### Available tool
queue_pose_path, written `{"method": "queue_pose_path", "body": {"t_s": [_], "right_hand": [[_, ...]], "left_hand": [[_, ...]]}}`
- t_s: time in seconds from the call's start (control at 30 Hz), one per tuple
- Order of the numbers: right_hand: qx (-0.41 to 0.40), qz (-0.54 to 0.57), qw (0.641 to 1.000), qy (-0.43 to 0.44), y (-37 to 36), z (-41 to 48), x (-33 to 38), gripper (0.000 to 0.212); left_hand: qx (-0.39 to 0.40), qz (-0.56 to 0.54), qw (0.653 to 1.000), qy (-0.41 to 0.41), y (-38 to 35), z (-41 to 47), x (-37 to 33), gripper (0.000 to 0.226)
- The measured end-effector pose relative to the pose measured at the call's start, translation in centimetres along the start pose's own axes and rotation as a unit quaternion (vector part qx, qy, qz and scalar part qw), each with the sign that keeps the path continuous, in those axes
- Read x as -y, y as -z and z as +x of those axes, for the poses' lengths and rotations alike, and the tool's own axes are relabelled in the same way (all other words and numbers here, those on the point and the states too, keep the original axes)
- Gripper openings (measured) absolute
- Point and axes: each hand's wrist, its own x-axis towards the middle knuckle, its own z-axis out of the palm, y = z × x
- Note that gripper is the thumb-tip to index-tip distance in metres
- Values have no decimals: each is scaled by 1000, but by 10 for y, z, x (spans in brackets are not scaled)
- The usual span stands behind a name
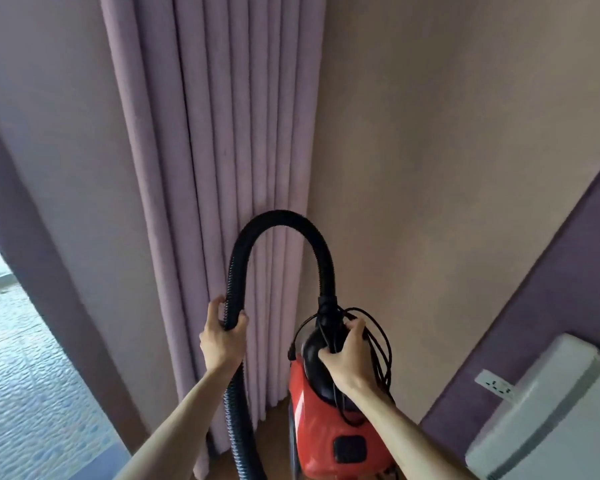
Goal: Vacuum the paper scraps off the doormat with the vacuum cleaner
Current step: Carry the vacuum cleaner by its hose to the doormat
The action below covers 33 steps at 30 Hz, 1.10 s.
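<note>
A red vacuum cleaner (317, 424) with a black top stands upright in the room's corner, low in the head view. Its black ribbed hose (281, 221) arches up from the top and comes down on the left. My left hand (222, 332) grips the hose on its left side. My right hand (349, 355) holds the black handle at the cleaner's top, together with loops of the black power cord (381, 344). No doormat or paper scraps are in view.
Lilac curtains (222, 140) hang just behind the hose. A beige wall (447, 168) fills the right. A white appliance (548, 417) and a wall socket (496, 385) sit at lower right. A glass door with frosted pattern (25, 375) lies at lower left.
</note>
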Motion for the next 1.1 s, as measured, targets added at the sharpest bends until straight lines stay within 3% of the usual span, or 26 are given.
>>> {"method": "queue_pose_path", "body": {"t_s": [0.27,0.57,1.1], "right_hand": [[121,-6,991,63,-35,27,-32,46],[225,-30,972,56,-107,8,-60,47],[323,-68,943,43,-230,-69,-154,47]], "left_hand": [[-121,29,991,48,4,-21,38,32],[-232,59,964,113,34,-55,114,41],[-299,116,916,241,83,-126,287,43]]}}
